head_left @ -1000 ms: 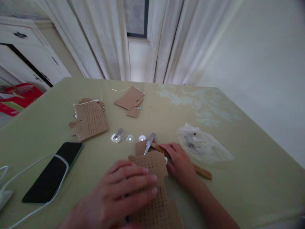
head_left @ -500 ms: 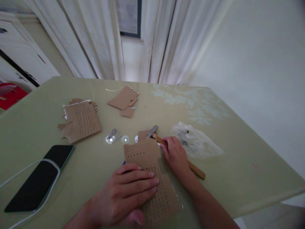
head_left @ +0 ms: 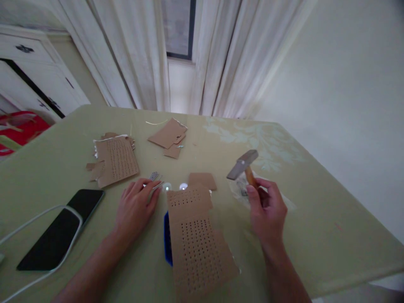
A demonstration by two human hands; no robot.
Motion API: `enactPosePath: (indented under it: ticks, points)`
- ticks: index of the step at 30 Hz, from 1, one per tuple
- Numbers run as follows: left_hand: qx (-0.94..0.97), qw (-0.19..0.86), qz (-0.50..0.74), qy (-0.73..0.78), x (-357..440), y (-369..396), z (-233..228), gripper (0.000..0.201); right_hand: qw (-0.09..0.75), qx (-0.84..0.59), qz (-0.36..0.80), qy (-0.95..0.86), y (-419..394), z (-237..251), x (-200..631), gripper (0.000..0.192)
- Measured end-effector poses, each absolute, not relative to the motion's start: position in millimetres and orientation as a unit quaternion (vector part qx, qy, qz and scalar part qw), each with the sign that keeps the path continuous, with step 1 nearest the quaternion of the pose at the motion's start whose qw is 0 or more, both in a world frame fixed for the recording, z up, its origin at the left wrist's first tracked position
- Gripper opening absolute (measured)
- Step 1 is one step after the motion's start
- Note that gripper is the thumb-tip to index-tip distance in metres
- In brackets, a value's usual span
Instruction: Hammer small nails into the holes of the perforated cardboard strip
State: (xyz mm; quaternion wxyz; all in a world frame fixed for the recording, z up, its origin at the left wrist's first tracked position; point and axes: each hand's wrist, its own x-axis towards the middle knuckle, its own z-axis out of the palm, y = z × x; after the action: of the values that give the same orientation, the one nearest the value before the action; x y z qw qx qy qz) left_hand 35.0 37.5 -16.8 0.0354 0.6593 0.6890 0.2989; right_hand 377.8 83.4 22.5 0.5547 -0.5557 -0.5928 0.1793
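My right hand [head_left: 268, 210] is wrapped round the wooden handle of a hammer [head_left: 243, 164], its metal head raised above the table. My left hand [head_left: 135, 206] is at a small pile of nails [head_left: 153, 176], thumb and forefinger closed on a nail [head_left: 158, 184]. Between my hands lies a piece of brown cardboard [head_left: 198, 235] punched with rows of holes. Under its left edge shows part of a blue object [head_left: 167, 240], mostly hidden. A small plain cardboard piece [head_left: 202, 181] lies just beyond it.
A phone [head_left: 63, 231] with a white cable [head_left: 71, 210] over it lies at the left. Other punched cardboard [head_left: 118, 160] and loose cardboard scraps [head_left: 168, 134] lie farther back. A clear plastic bag [head_left: 238, 191] is partly behind my right hand.
My left hand has left the punched cardboard and moved left to the nails. My right hand has lifted the hammer off the table, moving right. The view has shifted slightly.
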Motion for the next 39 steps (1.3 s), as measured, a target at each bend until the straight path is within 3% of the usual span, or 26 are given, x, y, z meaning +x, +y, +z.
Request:
enactPosePath:
  ticks: [4,7,16,22,27,31,35,39]
  points:
    - [0.678,0.017,0.228,0.698,27,44,-31,0.041,0.705,-0.411,0.308,-0.489,72,44,382,0.025]
    - [0.685,0.006,0.231,0.691,28,41,-31,0.039,0.747,-0.345,0.322,-0.468,66,51,377,0.027]
    - [0.694,0.023,0.206,0.69,32,42,-28,0.032,0.741,-0.32,0.348,-0.477,67,49,374,0.027]
    - [0.589,0.131,0.431,0.67,35,34,1,0.027,0.729,-0.318,0.368,-0.481,65,53,369,0.03]
    - [0.458,0.256,0.569,0.633,59,20,10,0.023,0.687,-0.338,0.414,-0.491,62,54,374,0.021]
    - [0.324,0.303,0.671,0.594,92,10,-9,0.023,0.576,-0.355,0.562,-0.476,61,52,379,0.037]
    - [0.267,0.39,0.656,0.589,111,5,-23,0.029,0.482,-0.396,0.634,-0.457,63,43,368,0.046]
    - [0.255,0.445,0.614,0.6,114,3,-19,0.031,0.443,-0.444,0.65,-0.429,60,30,348,0.047]
